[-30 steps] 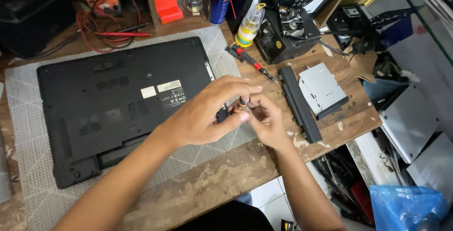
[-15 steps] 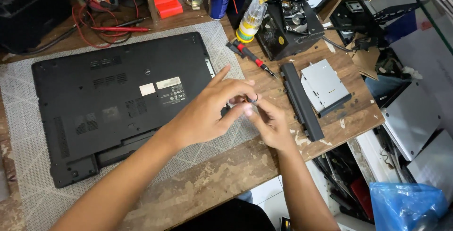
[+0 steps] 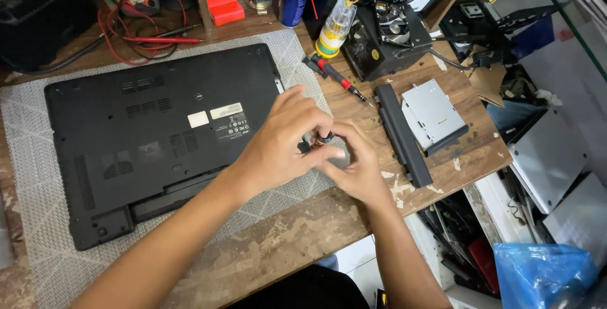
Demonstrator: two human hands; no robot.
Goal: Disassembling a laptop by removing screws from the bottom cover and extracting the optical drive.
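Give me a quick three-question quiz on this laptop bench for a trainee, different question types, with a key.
1. True or false: the black laptop lies with its underside up on the grey mat.
2. Multiple choice: what lies directly to the right of the long black battery pack? A) a silver optical drive B) a blue spray can C) a red stand
3. Fill in: the left hand and right hand meet around a small ____ part.

Key
1. True.
2. A, the silver optical drive.
3. Black; what the part is cannot be told.
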